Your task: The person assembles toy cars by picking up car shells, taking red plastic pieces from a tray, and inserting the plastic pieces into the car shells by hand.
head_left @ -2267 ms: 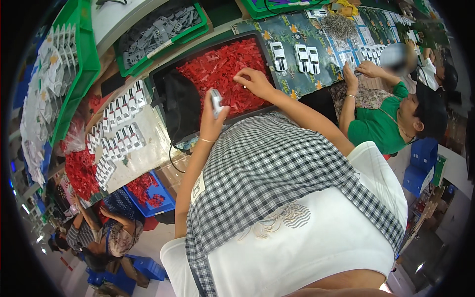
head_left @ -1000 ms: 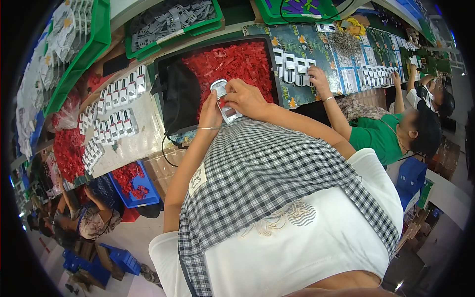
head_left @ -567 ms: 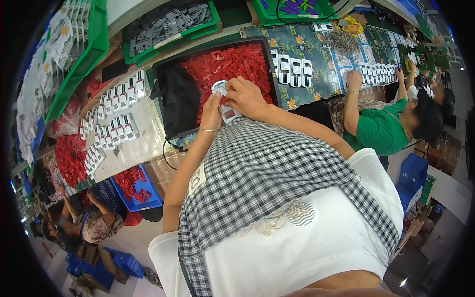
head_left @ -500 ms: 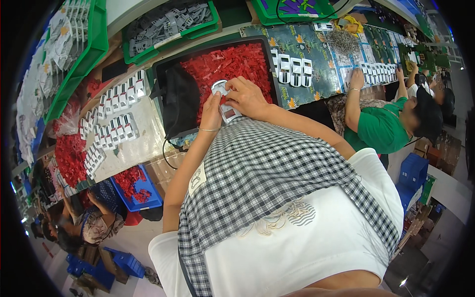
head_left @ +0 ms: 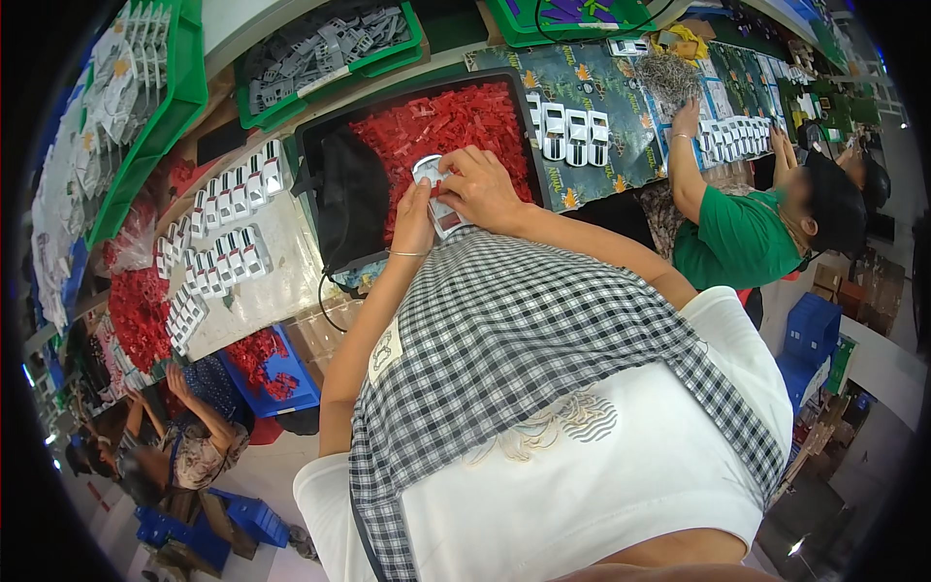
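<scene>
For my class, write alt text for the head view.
A person's left hand grips a white casing while the right hand touches it at a black tray of red parts. Similar casings lie in rows at left; a co-worker in green is at right.

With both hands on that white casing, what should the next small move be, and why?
Probably a light press by the right hand on the red piece at its fingertips, while the left hand steadies the white casing. The fingers hide whether the piece is seated, and the casings in rows at the left show red parts.
</scene>
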### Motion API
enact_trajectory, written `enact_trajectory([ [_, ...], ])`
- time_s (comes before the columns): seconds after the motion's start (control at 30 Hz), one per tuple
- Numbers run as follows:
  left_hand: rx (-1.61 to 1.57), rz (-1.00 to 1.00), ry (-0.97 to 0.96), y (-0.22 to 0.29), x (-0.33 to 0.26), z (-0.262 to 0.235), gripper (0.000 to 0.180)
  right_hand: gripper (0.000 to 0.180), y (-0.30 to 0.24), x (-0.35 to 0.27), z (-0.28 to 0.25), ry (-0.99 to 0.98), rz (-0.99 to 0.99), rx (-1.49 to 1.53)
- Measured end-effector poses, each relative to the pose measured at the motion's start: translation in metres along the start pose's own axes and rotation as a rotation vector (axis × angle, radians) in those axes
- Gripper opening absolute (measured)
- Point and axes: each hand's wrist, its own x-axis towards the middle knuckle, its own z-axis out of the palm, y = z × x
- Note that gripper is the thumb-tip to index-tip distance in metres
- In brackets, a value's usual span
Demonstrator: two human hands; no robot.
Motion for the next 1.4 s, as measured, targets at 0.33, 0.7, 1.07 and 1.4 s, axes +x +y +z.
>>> enact_trajectory([
  [0.33, -0.133, -0.118, 0.088, 0.021, -0.011, 0.016, 0.031, 0.01, 0.003, -0.002, 0.005, 0.001, 0.068, 0.105],
  [0.7, 0.112, 0.019, 0.148, 0.018, -0.01, 0.012, 0.017, 0.033, -0.005, 0.008, -0.006, 0.095, 0.21, 0.174],
  [1.07, 0.433, 0.188, 0.09, 0.022, -0.012, 0.012, 0.019, 0.043, 0.006, 0.009, 0.009, -0.041, 0.542, 0.595],
  [1.4, 0.706, 0.328, 0.157, 0.031, -0.016, 0.013, 0.019, 0.032, 0.0, 0.02, 0.007, -0.143, 0.64, 0.649],
])
